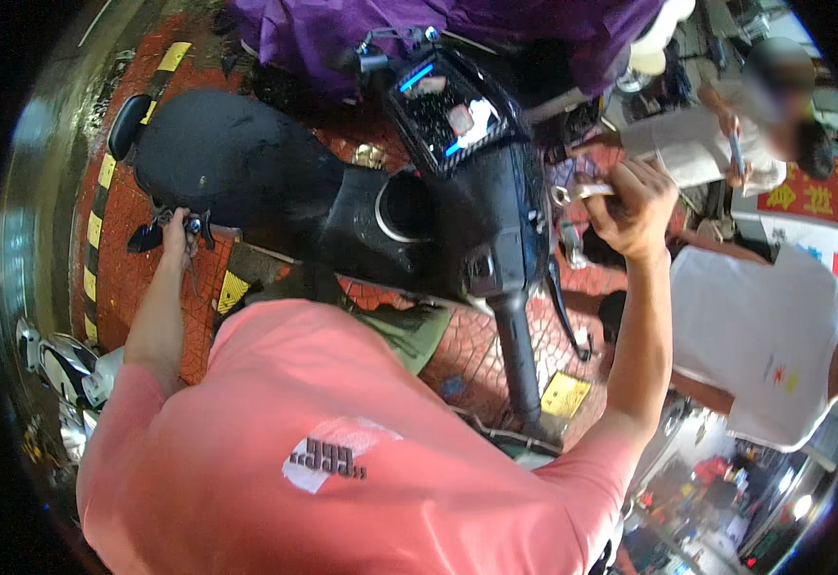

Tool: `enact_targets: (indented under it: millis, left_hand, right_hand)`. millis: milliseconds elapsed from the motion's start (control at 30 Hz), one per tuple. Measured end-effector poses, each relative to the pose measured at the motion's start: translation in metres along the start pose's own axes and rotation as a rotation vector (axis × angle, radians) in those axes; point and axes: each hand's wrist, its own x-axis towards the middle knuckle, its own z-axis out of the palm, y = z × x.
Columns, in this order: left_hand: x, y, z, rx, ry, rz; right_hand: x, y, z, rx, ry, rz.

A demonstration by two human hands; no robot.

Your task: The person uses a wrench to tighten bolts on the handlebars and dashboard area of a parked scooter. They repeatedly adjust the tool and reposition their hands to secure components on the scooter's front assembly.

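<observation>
A black scooter (237,163) stands across in front of me, its seat on the left and its handlebar with a glossy dark display (457,110) on the right. My right hand (637,206) is closed in a fist around a silver wrench (572,195), beyond the front of the scooter. The wrench's ring end points left, toward the scooter's front; I cannot tell whether it touches anything. My left hand (183,244) reaches to the scooter's rear end, fingers closed at a small dark part with metal bits (196,226). What exactly it grips is too small to name.
A purple cover (342,43) drapes over something on the far side. Two people in light shirts (754,331) are close on the right. A black handlebar grip (519,364) and brake lever (567,321) stick out toward me. Another scooter (69,369) stands lower left, by red paving (141,278).
</observation>
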Motion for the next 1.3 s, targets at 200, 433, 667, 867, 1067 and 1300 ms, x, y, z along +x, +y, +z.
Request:
enact_targets:
  millis: [200,433,667,867,1067,1300]
  left_hand:
    - [-0.011,-0.032,-0.037,-0.086,-0.006,-0.182]
    - [0.040,-0.057,-0.039,-0.122,-0.003,-0.227]
    - [0.104,-0.077,-0.050,-0.099,0.112,-0.306]
    - [0.144,-0.090,-0.076,-0.069,0.157,-0.261]
    - [0.132,-0.072,-0.081,-0.340,0.129,-0.325]
    - [0.135,-0.084,-0.073,-0.650,0.065,-0.332]
  right_hand:
    - [-0.011,0.005,-0.014,0.149,0.058,0.454]
    - [-0.077,-0.101,-0.097,0.208,0.482,1.106]
    - [-0.030,-0.225,-0.117,0.421,0.814,0.956]
    - [0.021,-0.271,-0.060,0.753,0.177,0.735]
    - [0.039,-0.307,0.001,0.718,0.002,0.715]
    - [0.048,-0.319,0.036,0.781,-0.133,0.866]
